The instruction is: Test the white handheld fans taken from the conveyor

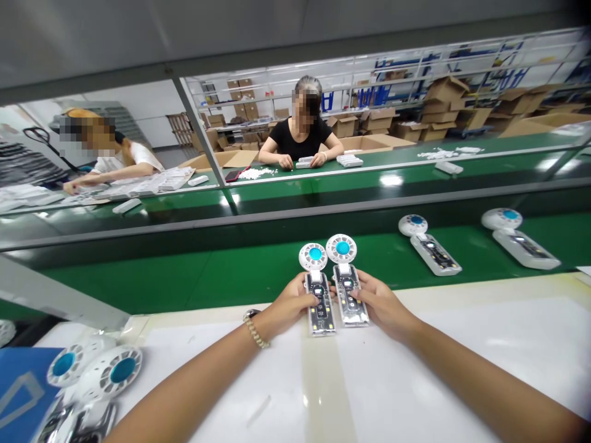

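Observation:
My left hand (295, 299) is closed around a handheld fan (320, 311) with a clear body, a visible circuit board and a round white head with a blue centre. A second, matching handheld fan (353, 307) is gripped by my right hand (381, 304). Both fans are side by side with their heads pointing away from me, close to the far edge of the white worktable (258, 384). Each thumb lies on the front of its fan, near the middle of the board. The fingers behind the bodies are mostly hidden.
Beyond the worktable runs a green conveyor belt (184, 280), with two more fans (436, 253) (526, 246) lying on it at right. Several fans (104, 375) are piled at the lower left beside a blue box (21, 387). Across the line, two people (302, 138) (124, 160) handle white parts.

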The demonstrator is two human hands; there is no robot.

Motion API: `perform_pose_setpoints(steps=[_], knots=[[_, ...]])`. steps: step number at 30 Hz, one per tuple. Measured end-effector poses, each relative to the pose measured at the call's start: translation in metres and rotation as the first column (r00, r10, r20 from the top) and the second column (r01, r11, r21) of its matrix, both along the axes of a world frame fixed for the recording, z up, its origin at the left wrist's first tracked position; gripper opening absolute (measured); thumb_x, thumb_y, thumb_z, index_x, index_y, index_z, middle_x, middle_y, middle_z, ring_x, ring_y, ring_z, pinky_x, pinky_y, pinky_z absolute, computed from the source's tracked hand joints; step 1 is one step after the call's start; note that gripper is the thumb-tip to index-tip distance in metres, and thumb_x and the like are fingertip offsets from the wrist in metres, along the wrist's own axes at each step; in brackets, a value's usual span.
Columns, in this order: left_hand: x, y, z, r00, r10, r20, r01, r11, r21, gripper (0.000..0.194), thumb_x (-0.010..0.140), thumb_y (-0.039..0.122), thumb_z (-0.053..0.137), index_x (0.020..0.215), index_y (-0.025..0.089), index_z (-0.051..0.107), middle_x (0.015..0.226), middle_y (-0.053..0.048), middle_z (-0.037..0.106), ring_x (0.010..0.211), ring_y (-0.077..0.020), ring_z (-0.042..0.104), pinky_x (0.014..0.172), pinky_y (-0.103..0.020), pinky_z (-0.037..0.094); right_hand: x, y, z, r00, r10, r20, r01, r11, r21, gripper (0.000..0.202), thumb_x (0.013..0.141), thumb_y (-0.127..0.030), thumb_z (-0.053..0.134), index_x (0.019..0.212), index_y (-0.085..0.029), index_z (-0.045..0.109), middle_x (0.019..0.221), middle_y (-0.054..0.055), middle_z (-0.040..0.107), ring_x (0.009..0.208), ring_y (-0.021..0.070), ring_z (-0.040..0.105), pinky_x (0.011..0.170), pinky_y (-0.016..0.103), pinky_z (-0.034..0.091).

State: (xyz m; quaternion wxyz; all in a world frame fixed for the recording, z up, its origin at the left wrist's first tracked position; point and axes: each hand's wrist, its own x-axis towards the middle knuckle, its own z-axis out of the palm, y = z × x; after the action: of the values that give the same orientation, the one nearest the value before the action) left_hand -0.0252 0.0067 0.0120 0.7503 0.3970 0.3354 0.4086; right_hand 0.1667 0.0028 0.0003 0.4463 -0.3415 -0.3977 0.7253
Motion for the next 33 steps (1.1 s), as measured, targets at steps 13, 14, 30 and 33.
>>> perform_pose_setpoints(steps=[13,14,30,33], knots=[[0.0,-0.001,0.0,1.0,-0.028,-0.002,0.028,0.999,0.025,0.045,0.06,0.008,0.07,0.098,0.015,0.046,0.097,-0.008,0.06,0.086,-0.0216,0.061,0.079,-0.036,0.045,0.0,0.001,-0.004,1.0,0.016,0.0,-0.016,0.999,0.038,0.049,0.068,-0.028,0.069,0.114,-0.025,0.051,0.108,0.008,0.065,0.095,0.0265,0.062,0.085,0.044,0.046],[0.0,-0.001,0.0,1.0,-0.025,-0.01,0.025,0.999,0.026,0.046,0.06,0.009,0.071,0.098,0.016,0.045,0.097,-0.008,0.06,0.086,-0.0215,0.061,0.077,-0.035,0.045,0.0,0.0,-0.002,1.0,0.015,0.007,-0.015,0.999,0.041,0.049,0.068,-0.029,0.07,0.114,-0.025,0.051,0.109,0.008,0.065,0.096,0.0269,0.062,0.085,0.045,0.046],[0.0,0.0,0.003,0.998,-0.039,-0.057,0.04,0.999,0.031,0.046,0.061,0.009,0.069,0.101,0.016,0.047,0.103,-0.01,0.057,0.093,-0.0231,0.058,0.08,-0.037,0.044,0.0,-0.003,0.004,0.998,0.047,0.031,-0.05,0.993,0.109,0.044,0.074,-0.029,0.064,0.116,-0.023,0.051,0.114,0.009,0.062,0.103,0.0283,0.058,0.089,0.045,0.043],[0.0,0.0,0.003,0.998,-0.049,-0.048,0.05,0.998,0.029,0.047,0.061,0.009,0.069,0.101,0.016,0.046,0.103,-0.01,0.057,0.091,-0.0231,0.059,0.079,-0.037,0.044,-0.001,-0.003,0.001,0.999,0.035,0.036,-0.039,0.993,0.111,0.044,0.074,-0.029,0.064,0.116,-0.024,0.051,0.113,0.009,0.062,0.102,0.0275,0.058,0.088,0.044,0.044]])
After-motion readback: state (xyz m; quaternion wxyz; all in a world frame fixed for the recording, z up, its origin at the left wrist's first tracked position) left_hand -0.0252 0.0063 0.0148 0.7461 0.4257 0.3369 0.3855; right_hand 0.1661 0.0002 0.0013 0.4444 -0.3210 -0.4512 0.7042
